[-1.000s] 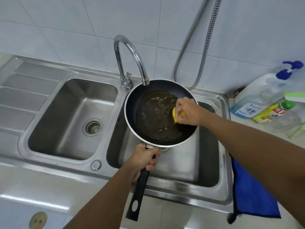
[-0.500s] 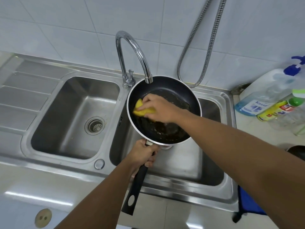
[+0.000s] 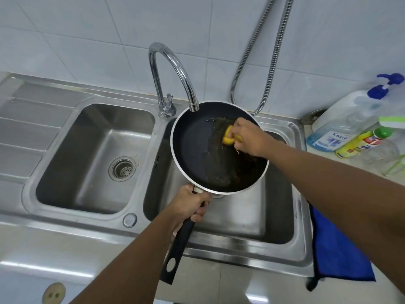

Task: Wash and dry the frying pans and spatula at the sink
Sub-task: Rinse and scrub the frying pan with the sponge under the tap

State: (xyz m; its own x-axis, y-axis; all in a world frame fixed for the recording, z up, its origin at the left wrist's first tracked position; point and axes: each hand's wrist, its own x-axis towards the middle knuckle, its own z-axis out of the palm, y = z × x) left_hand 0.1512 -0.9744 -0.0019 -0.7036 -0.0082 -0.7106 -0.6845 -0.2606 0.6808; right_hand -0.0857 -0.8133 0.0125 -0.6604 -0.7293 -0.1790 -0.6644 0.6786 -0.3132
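Scrubbing stage, in my judgement; washing is under way and nothing has been dried yet.

- Frying pan [image 3: 197, 145] is held over the right basin [image 3: 252, 218] of the sink [image 3: 219, 257], its far rim just under the tap [image 3: 173, 69] spout.
- Left hand [image 3: 189, 205] grips the top of the black handle [image 3: 177, 253], fingers curled round it.
- Right hand [image 3: 247, 137] is inside the pan at its right side, fingers bunched and pinching a yellow sponge [image 3: 229, 138] against the dark surface.
- Brownish greasy liquid lies along the right and lower part of the pan. The left part looks plain dark. I take the pan to be tipped slightly right, since the liquid gathers there.

Next move, as I read it: the sponge has to work down through that patch toward the near rim, with the left hand bracing against the push. A rinse would follow, and reaching the lever [image 3: 169, 102] would need a free hand.

Hard to make out:
- I see no water stream, but I cannot say for certain that the tap is off.
- Spatula and second pan are not in view.
- The right basin's drain is hidden under the pan.
- The right fingertips are hidden behind knuckles and sponge.
- Blue cloth [image 3: 337, 249] hangs right of the sink, partly behind the right forearm.
- Bottles [image 3: 341, 123] are cut off at the frame edge.
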